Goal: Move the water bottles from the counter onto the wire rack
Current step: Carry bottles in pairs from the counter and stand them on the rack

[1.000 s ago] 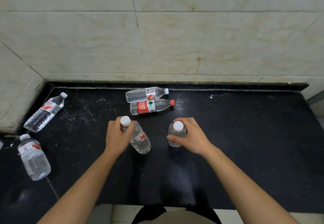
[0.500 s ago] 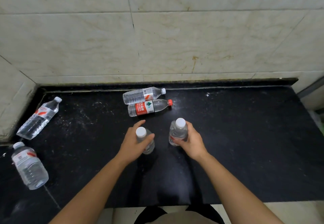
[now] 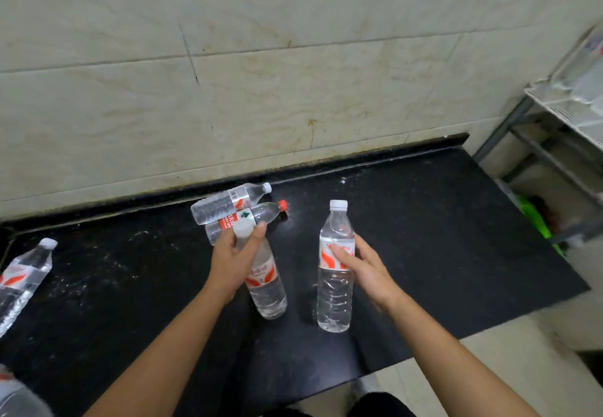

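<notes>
two clear bottles gripped, four lying on black counter, wire rack right

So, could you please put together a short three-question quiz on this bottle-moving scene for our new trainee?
1. True or false: each hand grips a bottle.
2. Multiple choice: the wire rack stands A) at the left end of the counter, B) beyond the right end of the counter, C) behind the person.
3. What cap colour does the lying bottle with the red and green label have?

Key
1. True: the left hand holds the tilted bottle near its neck, and the right hand holds the upright bottle at its label.
2. B.
3. Red, on the red-capped bottle lying near the wall.
</notes>
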